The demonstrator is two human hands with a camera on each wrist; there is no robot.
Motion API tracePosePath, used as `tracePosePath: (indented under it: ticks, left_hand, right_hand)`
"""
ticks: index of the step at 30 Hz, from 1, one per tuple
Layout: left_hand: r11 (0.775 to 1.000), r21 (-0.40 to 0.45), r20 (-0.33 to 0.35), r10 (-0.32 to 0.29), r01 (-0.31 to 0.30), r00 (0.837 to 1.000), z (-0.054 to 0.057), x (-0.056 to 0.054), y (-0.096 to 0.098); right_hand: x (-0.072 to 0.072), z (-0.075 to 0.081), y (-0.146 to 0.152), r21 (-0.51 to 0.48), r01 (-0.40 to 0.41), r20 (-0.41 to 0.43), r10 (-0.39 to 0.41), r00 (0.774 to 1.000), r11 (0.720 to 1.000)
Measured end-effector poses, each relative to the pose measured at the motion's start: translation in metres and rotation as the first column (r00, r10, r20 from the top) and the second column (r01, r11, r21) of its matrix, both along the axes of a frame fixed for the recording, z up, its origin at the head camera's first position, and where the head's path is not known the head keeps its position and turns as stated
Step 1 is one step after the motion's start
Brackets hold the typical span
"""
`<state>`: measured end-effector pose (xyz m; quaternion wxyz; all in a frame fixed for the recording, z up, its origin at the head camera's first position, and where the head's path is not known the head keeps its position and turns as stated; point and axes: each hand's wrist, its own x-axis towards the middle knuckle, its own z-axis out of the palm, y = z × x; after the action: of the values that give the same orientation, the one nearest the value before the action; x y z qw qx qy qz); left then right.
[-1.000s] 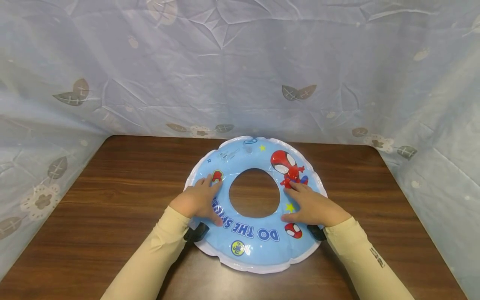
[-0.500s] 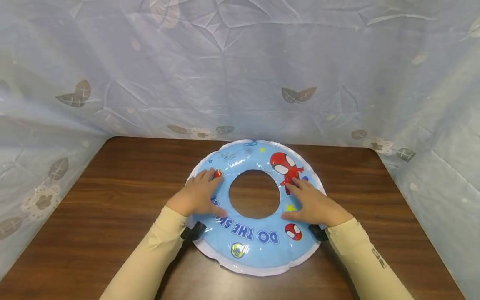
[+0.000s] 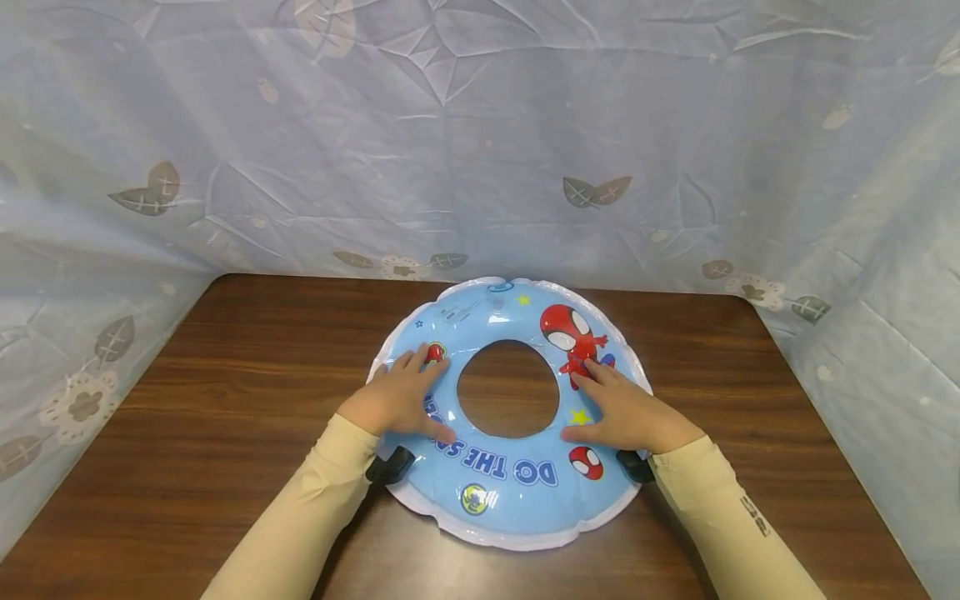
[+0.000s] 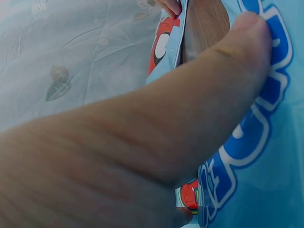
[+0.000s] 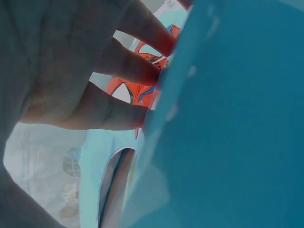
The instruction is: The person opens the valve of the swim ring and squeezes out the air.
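A blue inflatable swim ring [image 3: 517,508] with a white edge lies flat on the brown table, printed with a red masked figure, stars and blue lettering. On its left side rests my left hand [image 3: 401,402], fingers spread and thumb toward the hole. My right hand [image 3: 630,412] lies on the right side, its fingertips touching the ring by the red figure. In the left wrist view the thumb [image 4: 223,71] lies over the lettering. The right wrist view has several straight fingers [image 5: 123,69] meeting the ring's blue surface [image 5: 237,123].
The wood-grain table [image 3: 247,375] reaches back to a pale patterned curtain [image 3: 480,150], which also hangs along both sides. A dark wrist mount [image 3: 390,465] sits under the left wrist and another [image 3: 635,465] under the right. Both forearms wear cream sleeves.
Both hands stay on the swim ring, with only slight shifts of the fingers. The ring keeps its place on the table.
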<state>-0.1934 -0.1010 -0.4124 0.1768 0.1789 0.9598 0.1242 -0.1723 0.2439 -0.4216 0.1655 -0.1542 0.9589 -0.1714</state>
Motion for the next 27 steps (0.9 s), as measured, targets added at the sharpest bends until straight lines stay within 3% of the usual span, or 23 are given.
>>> tracePosePath:
  ticks: [4,8,10,20,27]
  left_hand:
    - [1.000,-0.009,-0.061,-0.020,0.019,0.998,0.000,-0.002,0.000]
    - [0.999,-0.001,-0.184,-0.038,0.038,0.982,0.005,-0.004,0.001]
    - [0.999,0.007,-0.202,-0.034,0.036,0.979,0.008,-0.004,0.002]
    - [0.999,0.003,-0.159,-0.042,0.043,0.986,0.015,0.002,0.005]
    - [0.999,0.031,-0.076,-0.036,0.038,0.996,0.016,0.004,0.005]
  right_hand:
    - [0.001,0.005,0.001,0.010,-0.008,-0.032,0.008,0.999,1.000]
    - [0.002,0.013,0.002,0.010,-0.013,-0.123,0.014,0.992,1.000]
    - [0.003,0.016,0.002,0.000,-0.011,-0.143,0.011,0.990,1.000]
    - [0.004,0.017,0.004,-0.012,-0.017,-0.085,0.016,0.996,1.000]
    - [0.004,0.012,0.005,-0.032,-0.003,-0.014,0.003,1.000,0.999]
